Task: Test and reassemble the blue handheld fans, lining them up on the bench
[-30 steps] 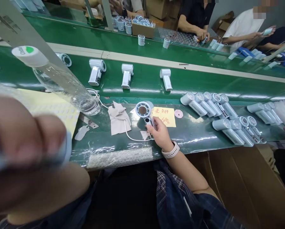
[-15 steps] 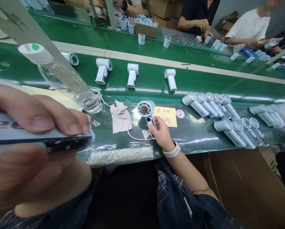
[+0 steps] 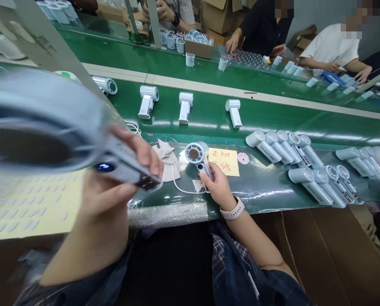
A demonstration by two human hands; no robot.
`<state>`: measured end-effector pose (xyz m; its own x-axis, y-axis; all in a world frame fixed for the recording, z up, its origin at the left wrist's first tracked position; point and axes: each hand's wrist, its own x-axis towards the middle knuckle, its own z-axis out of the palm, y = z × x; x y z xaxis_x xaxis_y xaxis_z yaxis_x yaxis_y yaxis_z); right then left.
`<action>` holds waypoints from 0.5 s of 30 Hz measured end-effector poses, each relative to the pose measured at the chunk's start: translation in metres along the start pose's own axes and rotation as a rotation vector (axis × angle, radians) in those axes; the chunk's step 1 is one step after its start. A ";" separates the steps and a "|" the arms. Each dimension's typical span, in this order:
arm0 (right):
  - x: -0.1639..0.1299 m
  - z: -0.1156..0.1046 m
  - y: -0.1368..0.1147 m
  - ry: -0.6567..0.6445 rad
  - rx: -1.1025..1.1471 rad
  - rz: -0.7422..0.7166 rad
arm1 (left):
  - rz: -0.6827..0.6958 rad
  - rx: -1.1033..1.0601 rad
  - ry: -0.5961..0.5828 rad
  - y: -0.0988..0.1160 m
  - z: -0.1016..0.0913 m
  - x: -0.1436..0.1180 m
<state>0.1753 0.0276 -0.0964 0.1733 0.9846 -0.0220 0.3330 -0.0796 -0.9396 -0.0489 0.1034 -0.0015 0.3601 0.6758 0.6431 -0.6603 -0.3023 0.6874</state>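
Note:
Close to the camera, my left hand (image 3: 108, 195) grips the handle of a pale blue handheld fan (image 3: 130, 163). A small blue light glows on that handle, and the fan's round head is blurred. My right hand (image 3: 220, 185) is closed round the handle of a second handheld fan (image 3: 196, 153), held low over the bench with its round grille facing up. A white cable (image 3: 185, 191) runs to the lower end of this fan. Left of it lies a crumpled pale cloth (image 3: 172, 168). Beside my right fingers is a yellow note (image 3: 232, 159) with red handwriting.
Finished-looking fans (image 3: 311, 182) lie in rows on the right of the bench. Several fans (image 3: 185, 106) sit along the green belt (image 3: 209, 112). A yellow sheet (image 3: 54, 204) with small pale pieces is at left, beneath a slanting metal post (image 3: 59, 59). Co-workers sit across the line.
My left hand has turned its fan and swung it upward and right, bringing the head and blue light into view. My right hand keeps hold of its fan in nearly the same place.

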 end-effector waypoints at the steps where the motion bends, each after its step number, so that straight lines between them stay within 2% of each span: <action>1: -0.002 0.001 -0.005 -0.008 -0.037 -0.005 | -0.050 -0.032 -0.007 -0.010 -0.005 0.000; 5: -0.012 0.009 -0.021 -0.055 -0.239 -0.052 | -0.286 -0.067 0.048 -0.034 -0.016 -0.012; 8: -0.015 0.005 -0.027 -0.200 -0.489 -0.117 | -0.335 -0.045 0.052 -0.035 -0.013 -0.022; 10: -0.007 -0.008 -0.032 -0.304 -0.596 -0.187 | -0.334 -0.056 0.069 -0.031 -0.010 -0.025; 12: 0.018 -0.030 -0.041 -0.297 -0.657 -0.249 | -0.333 -0.106 0.037 -0.027 -0.009 -0.026; 14: 0.058 -0.054 -0.050 -0.163 -0.725 -0.225 | -0.324 -0.162 -0.003 -0.024 -0.010 -0.027; 15: 0.084 -0.065 -0.054 -0.079 -0.774 -0.148 | -0.313 -0.179 -0.010 -0.022 -0.010 -0.028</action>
<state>0.2316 0.1043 -0.0251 0.0201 0.9992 0.0333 0.9026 -0.0038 -0.4306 -0.0508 0.0982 -0.0383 0.5689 0.7100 0.4151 -0.6217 0.0408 0.7822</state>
